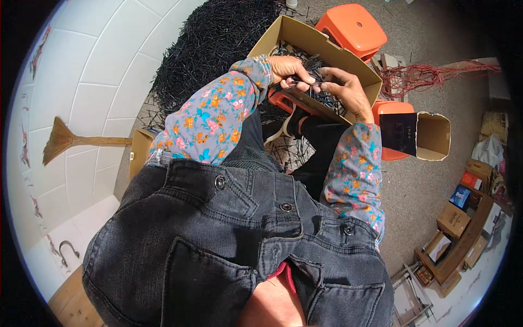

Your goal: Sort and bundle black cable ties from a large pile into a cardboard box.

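Observation:
Both my hands meet over an open cardboard box (351, 62) that holds a jumble of thin dark stick-like pieces (294, 52). My left hand (290, 70) is closed, its thumb and fingers pinching some of these slim dark pieces. From the right, my right hand (351, 95) reaches in with thumb and fingertips closed on the same small pieces. The fingertips of the two hands nearly touch. What exactly the pieces are is too small to tell. Beyond my left arm lies a large heap of similar black pieces (212, 49).
Orange stools (354, 27) stand behind and beside the box. A smaller open carton (433, 136) sits at the right, near tangled red strands (419, 76). A straw broom (65, 139) is at the left by the tiled wall. Boxes (453, 220) crowd the far right. Loose pieces litter the floor.

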A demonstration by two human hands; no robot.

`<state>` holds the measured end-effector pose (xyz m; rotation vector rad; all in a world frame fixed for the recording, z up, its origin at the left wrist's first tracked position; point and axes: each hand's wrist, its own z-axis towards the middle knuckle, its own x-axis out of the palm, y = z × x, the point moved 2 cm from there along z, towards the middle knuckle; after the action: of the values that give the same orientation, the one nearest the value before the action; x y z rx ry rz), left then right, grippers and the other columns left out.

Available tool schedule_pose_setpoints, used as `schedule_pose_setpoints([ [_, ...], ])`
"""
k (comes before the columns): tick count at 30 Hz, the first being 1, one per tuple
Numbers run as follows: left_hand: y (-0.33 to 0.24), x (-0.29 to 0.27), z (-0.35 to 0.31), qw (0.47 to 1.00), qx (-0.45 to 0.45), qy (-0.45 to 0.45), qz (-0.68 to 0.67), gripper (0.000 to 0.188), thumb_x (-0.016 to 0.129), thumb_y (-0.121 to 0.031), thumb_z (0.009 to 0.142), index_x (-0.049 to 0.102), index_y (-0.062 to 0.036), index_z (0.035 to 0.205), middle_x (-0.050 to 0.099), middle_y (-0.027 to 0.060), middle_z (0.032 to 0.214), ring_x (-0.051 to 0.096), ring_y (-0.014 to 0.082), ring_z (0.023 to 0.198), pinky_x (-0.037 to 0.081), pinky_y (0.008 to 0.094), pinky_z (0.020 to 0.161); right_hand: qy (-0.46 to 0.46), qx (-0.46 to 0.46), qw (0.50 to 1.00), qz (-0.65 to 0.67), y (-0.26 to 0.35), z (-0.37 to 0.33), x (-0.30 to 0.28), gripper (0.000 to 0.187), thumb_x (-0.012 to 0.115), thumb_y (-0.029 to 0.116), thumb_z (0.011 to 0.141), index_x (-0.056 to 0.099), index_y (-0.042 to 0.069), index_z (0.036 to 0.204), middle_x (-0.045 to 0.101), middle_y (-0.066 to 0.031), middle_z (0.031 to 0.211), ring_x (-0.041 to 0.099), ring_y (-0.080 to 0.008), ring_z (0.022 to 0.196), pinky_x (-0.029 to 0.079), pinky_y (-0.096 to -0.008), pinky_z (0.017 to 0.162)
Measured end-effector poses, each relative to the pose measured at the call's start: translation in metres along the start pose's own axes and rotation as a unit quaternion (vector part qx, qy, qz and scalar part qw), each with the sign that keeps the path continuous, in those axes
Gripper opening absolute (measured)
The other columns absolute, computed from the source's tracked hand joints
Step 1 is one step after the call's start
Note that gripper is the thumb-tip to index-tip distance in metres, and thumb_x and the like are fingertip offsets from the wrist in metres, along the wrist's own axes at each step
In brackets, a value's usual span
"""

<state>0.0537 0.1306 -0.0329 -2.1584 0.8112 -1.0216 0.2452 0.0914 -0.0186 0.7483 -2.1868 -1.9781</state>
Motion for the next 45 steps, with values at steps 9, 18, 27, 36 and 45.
schedule_pose_setpoints([
  [9, 0.004, 0.000, -0.001, 0.999, 0.044, -0.016, -0.027, 0.027, 0.055, -0.020, 0.086, 0.060, 0.0028, 0.100, 0.041, -0.0051, 0.051, 0.032, 0.0035, 0.038, 0.026, 0.0177, 0.033, -0.021, 0.033, 0.987, 0.154, 0.007, -0.008, -0.008, 0.043, 0.059, 0.007, 0.075, 0.055, 0.001, 0.117, 0.052, -0.0014, 0.087, 0.048, -0.0087, 0.072, 0.038, -0.0205, 0.065],
  [18, 0.010, 0.005, 0.010, 0.991, 0.047, -0.017, -0.122, 0.026, 0.053, -0.020, 0.089, 0.056, 0.0025, 0.101, 0.033, -0.0070, 0.050, 0.029, 0.0031, 0.039, 0.022, 0.0193, 0.035, -0.082, 0.078, 0.985, 0.129, 0.003, 0.002, -0.001, 0.026, 0.062, 0.018, 0.083, 0.063, 0.000, 0.102, 0.057, 0.0019, 0.069, 0.045, -0.0045, 0.056, 0.034, -0.0181, 0.051],
  [27, 0.012, 0.008, 0.014, 0.980, 0.032, 0.034, -0.191, 0.039, 0.049, -0.036, 0.092, 0.056, 0.0000, 0.104, 0.035, -0.0077, 0.056, 0.028, 0.0013, 0.043, 0.020, 0.0175, 0.037, -0.080, 0.030, 0.987, 0.139, 0.000, 0.003, 0.000, 0.024, 0.061, 0.020, 0.085, 0.065, 0.000, 0.098, 0.056, 0.0029, 0.066, 0.043, -0.0035, 0.053, 0.032, -0.0179, 0.047],
  [36, 0.008, 0.009, 0.007, 0.970, 0.015, 0.038, -0.238, 0.041, 0.050, -0.038, 0.090, 0.056, 0.0018, 0.097, 0.052, -0.0005, 0.062, 0.032, 0.0012, 0.039, 0.022, 0.0161, 0.032, 0.005, 0.025, 0.996, 0.087, -0.003, 0.000, 0.002, 0.026, 0.061, 0.019, 0.085, 0.063, 0.001, 0.103, 0.059, 0.0013, 0.076, 0.048, -0.0043, 0.062, 0.037, -0.0188, 0.056],
  [45, 0.016, 0.000, 0.010, 0.995, -0.021, 0.017, -0.094, 0.021, 0.058, -0.020, 0.085, 0.057, 0.0009, 0.090, 0.058, 0.0040, 0.067, 0.037, 0.0030, 0.041, 0.025, 0.0178, 0.033, 0.038, -0.003, 0.999, 0.006, 0.009, -0.001, 0.006, 0.028, 0.063, 0.010, 0.079, 0.063, 0.002, 0.106, 0.064, -0.0069, 0.091, 0.056, -0.0109, 0.085, 0.044, -0.0236, 0.078],
])
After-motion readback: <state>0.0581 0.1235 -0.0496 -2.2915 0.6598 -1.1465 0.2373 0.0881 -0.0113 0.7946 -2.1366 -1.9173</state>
